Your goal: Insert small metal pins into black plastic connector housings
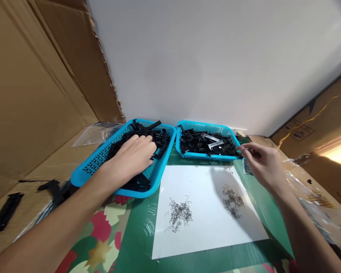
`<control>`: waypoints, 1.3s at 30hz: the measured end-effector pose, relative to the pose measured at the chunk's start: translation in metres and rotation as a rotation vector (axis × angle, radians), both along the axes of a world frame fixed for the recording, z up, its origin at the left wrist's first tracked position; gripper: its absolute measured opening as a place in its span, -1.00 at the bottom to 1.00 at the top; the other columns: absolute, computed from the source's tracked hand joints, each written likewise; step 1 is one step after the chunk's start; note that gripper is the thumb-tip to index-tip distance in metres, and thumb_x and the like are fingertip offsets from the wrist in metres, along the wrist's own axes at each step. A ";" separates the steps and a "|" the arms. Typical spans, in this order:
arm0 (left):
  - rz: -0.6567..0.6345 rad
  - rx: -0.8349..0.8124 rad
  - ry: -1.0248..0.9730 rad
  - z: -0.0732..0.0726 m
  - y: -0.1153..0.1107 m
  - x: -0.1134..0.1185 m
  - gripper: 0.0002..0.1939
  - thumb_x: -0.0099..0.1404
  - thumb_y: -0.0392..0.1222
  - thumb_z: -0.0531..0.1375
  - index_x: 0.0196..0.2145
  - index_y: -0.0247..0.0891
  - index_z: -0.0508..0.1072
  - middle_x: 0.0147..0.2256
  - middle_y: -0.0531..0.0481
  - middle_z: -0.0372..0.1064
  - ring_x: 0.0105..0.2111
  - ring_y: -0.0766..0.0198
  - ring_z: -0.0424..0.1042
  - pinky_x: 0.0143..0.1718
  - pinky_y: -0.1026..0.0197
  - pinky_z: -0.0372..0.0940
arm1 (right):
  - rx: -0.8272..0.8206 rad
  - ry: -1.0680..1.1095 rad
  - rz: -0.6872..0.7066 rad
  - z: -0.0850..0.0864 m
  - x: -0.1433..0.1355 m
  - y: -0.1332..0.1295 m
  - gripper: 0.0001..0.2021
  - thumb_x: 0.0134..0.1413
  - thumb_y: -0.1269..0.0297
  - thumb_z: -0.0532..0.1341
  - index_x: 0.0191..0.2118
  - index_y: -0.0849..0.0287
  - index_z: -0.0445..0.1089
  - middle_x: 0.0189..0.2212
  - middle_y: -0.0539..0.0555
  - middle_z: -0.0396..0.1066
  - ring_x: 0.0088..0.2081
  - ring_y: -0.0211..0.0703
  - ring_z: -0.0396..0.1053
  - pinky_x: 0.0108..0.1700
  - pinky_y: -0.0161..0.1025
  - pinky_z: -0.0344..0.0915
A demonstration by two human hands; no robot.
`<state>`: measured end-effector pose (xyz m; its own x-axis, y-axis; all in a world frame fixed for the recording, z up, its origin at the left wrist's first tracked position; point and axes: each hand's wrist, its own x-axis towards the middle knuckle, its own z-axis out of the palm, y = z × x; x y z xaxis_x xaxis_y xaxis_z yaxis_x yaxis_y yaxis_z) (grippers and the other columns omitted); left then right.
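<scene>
My left hand reaches down into the left blue basket, over a heap of black plastic parts. Its fingers are curled, with the tips hidden among the parts. My right hand is at the right end of the other blue basket, thumb and forefinger pinched together. Whatever lies between those fingertips is too small to make out. More black plastic pieces, some with a shiny strip, fill that second basket.
On a white sheet lie two piles of small bent wires, a left pile and a right pile. Loose black parts rest at far left. Cardboard stands on the left; a pale wall rises behind the baskets.
</scene>
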<state>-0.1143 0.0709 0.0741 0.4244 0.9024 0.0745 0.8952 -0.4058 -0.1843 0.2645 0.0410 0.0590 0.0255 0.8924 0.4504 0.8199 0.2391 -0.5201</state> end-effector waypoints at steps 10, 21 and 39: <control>0.052 0.012 -0.119 0.005 0.026 -0.010 -0.60 0.53 -0.02 0.02 -0.03 -0.25 0.59 0.02 -0.23 0.45 -0.17 -0.05 0.49 -0.08 -0.01 0.30 | -0.561 0.004 0.222 -0.051 0.044 -0.041 -0.63 0.32 -0.04 0.23 -0.21 0.16 0.62 -0.57 -0.04 0.27 -0.51 -0.20 0.16 -0.46 -0.26 0.00; 0.171 0.176 -0.853 0.038 0.003 0.024 -0.71 0.42 -0.05 0.25 -0.09 -0.30 0.63 -0.32 -0.01 0.52 -0.35 0.27 0.39 -0.22 0.21 0.29 | -0.529 0.068 0.363 -0.050 0.010 -0.017 -0.84 0.23 0.23 0.32 -0.24 0.17 0.63 -0.34 0.10 0.51 -0.35 -0.12 0.39 -0.29 -0.19 0.27; 0.132 -0.986 -1.569 -0.041 -0.063 0.113 -0.69 0.42 -0.02 0.27 -0.03 -0.19 0.29 -0.42 0.16 0.31 -0.50 0.41 0.23 -0.47 0.33 0.13 | -0.548 0.271 0.432 -0.041 0.009 -0.030 -0.82 0.44 0.15 0.19 -0.22 0.10 0.35 -0.39 -0.03 0.32 -0.37 -0.19 0.23 -0.34 -0.26 0.16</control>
<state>-0.0017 0.0080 0.0333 0.4266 0.8757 -0.2261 0.0231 0.2394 0.9707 0.2733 0.0112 0.0183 -0.3316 0.9428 -0.0334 0.5376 0.1597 -0.8280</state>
